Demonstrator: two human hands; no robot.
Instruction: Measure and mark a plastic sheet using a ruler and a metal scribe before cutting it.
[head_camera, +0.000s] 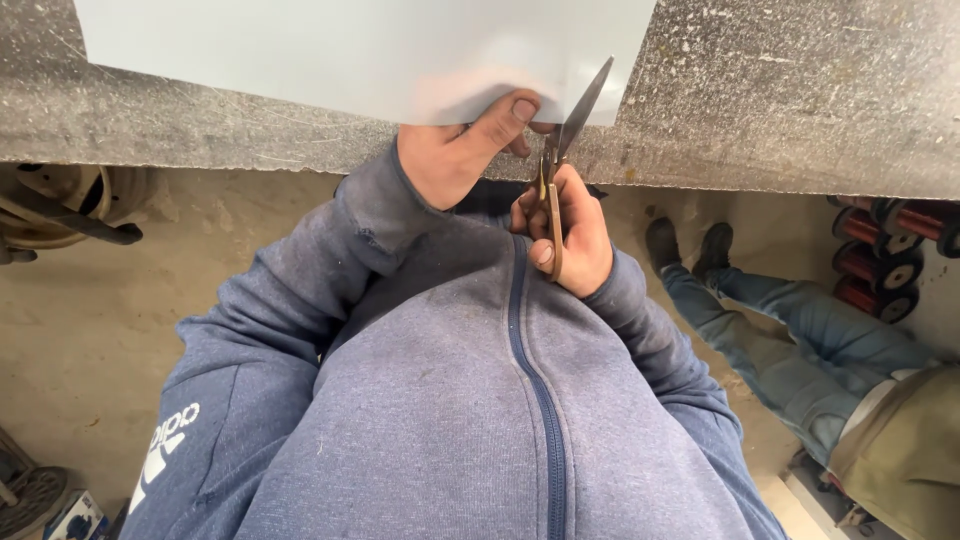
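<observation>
A scratched, speckled grey stone workbench (800, 100) runs across in front of me, above a sandy concrete floor (90, 330). On it lies a thin pale grey-white sheet (330, 50), its near edge hanging just over the bench lip. My left hand (455, 155) pinches that edge, thumb on top. My right hand (570, 235) is closed around the brown handles of metal scissors (565, 140), blades parted at the sheet's lower right corner. Another person in blue jeans (800, 345) sits on the floor to my right.
</observation>
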